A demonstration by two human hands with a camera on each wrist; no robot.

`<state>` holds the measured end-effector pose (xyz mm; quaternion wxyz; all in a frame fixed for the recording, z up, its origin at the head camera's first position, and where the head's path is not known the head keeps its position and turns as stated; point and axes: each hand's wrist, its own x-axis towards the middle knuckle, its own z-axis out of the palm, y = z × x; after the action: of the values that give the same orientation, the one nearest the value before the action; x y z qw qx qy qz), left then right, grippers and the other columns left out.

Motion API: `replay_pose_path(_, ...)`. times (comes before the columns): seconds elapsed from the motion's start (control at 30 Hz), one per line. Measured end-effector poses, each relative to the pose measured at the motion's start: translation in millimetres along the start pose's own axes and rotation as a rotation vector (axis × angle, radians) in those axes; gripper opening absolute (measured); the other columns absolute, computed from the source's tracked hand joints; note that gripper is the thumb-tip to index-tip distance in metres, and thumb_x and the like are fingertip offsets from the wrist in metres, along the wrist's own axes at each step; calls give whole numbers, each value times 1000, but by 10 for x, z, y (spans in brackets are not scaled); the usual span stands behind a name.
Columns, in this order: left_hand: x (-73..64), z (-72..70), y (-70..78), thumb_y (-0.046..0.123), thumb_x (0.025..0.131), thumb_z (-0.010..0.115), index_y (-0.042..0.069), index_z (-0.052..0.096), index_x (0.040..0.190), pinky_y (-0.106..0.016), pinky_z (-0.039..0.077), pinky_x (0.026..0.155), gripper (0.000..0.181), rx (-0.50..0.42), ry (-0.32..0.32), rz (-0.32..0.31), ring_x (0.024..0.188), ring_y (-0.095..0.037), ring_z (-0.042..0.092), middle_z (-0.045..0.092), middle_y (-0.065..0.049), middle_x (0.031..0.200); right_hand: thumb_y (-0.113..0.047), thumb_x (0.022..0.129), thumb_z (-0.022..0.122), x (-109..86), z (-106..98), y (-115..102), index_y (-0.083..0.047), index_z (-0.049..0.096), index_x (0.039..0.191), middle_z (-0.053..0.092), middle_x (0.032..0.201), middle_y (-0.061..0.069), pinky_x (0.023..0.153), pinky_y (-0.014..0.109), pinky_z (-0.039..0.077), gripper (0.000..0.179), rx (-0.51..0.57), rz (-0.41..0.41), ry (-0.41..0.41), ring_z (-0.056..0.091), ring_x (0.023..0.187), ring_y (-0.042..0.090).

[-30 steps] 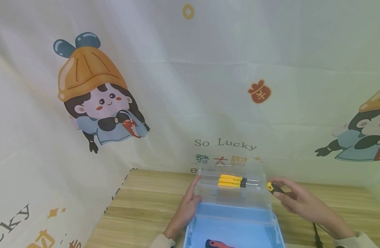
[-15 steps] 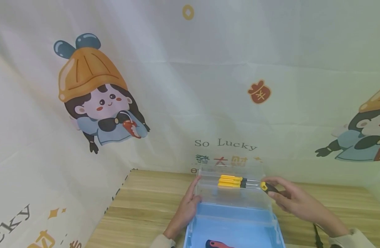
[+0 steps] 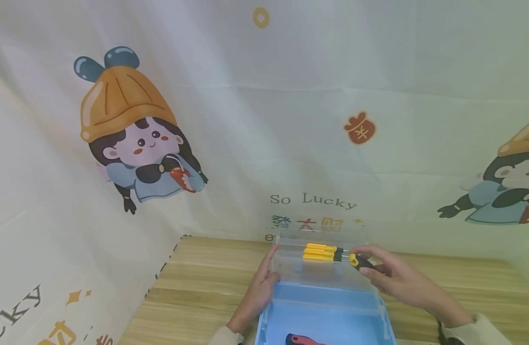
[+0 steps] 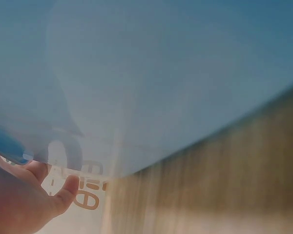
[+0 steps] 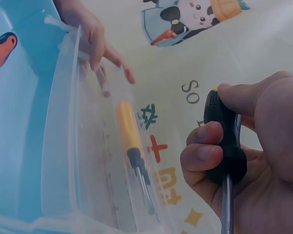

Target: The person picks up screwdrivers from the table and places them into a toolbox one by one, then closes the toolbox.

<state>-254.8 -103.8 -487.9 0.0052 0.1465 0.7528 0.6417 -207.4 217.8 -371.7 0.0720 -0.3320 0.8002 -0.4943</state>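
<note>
A blue box (image 3: 325, 318) stands on the table with its clear plastic lid (image 3: 325, 273) raised at the back. Several screwdrivers with yellow handles (image 3: 319, 252) lie side by side in the lid's compartment. My left hand (image 3: 262, 282) holds the lid's left edge; the left wrist view shows only part of that hand (image 4: 27, 197) beside the box. In my right hand (image 3: 400, 275) is a larger screwdriver (image 3: 361, 262), gripped by its black handle with a yellow end, in front of the others' shafts. The right wrist view shows its metal shaft, cut off by the frame.
Inside the blue box lies a red and black handle (image 3: 302, 339), partly out of frame. A black cord (image 3: 442, 333) is by my right forearm. Behind the wooden table (image 3: 195, 282) hangs a printed cloth (image 3: 247, 143).
My right hand has moved left with the screwdriver, from beside the lid's right edge to over the tips of the yellow-handled screwdrivers. My left hand has stayed on the lid.
</note>
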Motion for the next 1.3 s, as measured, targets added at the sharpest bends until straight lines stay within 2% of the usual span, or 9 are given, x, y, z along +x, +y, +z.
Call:
replay_pose_path(0.07, 5, 1, -1, 1, 98, 40, 36, 24, 156, -57, 13, 121, 70, 8, -2, 9, 151, -29, 15, 15, -2, 166, -13, 104, 50, 23, 26, -20, -4, 43, 141, 49, 69, -4, 36, 18, 37, 39, 5, 4, -5, 37, 47, -2)
replay_pose_path(0.2, 6, 0, -4, 1, 98, 40, 36, 24, 156, -56, 14, 121, 70, -2, -6, 2, 151, -28, 16, 16, -2, 166, -16, 103, 51, 67, 88, -58, -5, 44, 141, 50, 69, -3, 38, 18, 39, 40, 3, 22, -10, 39, 49, -2)
replay_pose_path(0.33, 14, -3, -12, 2, 98, 41, 38, 25, 156, -58, 13, 121, 69, 4, -2, 0, 151, -29, 15, 15, -3, 166, -17, 103, 51, 115, 148, -88, -7, 45, 141, 56, 88, 9, 41, 17, 42, 39, 17, 33, -16, 44, 52, -1)
replay_pose_path(0.43, 16, -3, -17, 3, 98, 42, 39, 26, 155, -59, 10, 121, 69, 21, 8, 1, 152, -30, 12, 14, -4, 166, -16, 103, 51, 154, 197, -100, -8, 45, 140, 53, 108, 19, 44, 16, 44, 38, 30, 21, -17, 46, 55, -1)
replay_pose_path(0.5, 13, -3, -15, 4, 98, 42, 40, 26, 155, -60, 10, 120, 69, 27, 14, -3, 152, -29, 11, 13, -4, 166, -16, 103, 51, 176, 229, -108, -10, 46, 139, 52, 112, 20, 44, 15, 44, 37, 34, 10, -24, 45, 55, -1)
replay_pose_path(0.77, 14, 0, -18, 3, 98, 40, 36, 25, 156, -58, 12, 121, 69, -14, -8, -5, 152, -30, 13, 14, -3, 166, -19, 103, 52, 275, 353, -159, -17, 49, 137, 51, 119, 19, 47, 19, 46, 34, 31, -4, -63, 47, 57, 2)
replay_pose_path(0.9, 11, 0, -21, 2, 98, 40, 35, 24, 157, -57, 13, 121, 69, -33, -16, -5, 152, -30, 14, 15, -1, 166, -16, 102, 53, 331, 424, -165, -15, 50, 135, 52, 117, 19, 49, 21, 49, 33, 21, -51, -73, 50, 59, 2)
replay_pose_path(1.17, 10, 1, -6, 6, 99, 40, 39, 24, 156, -57, 20, 119, 67, -29, -16, -31, 150, -32, 19, 15, -1, 166, -18, 102, 53, 419, 544, -187, -16, 52, 136, 54, 124, 16, 60, 26, 56, 34, -5, -65, -100, 59, 73, 8)
replay_pose_path(1.3, 8, 3, -2, 7, 100, 40, 40, 24, 155, -58, 20, 119, 67, -22, -13, -38, 150, -32, 20, 15, -1, 166, -19, 103, 53, 446, 598, -189, -16, 52, 136, 57, 125, 15, 62, 26, 56, 34, -24, -85, -107, 58, 72, 7)
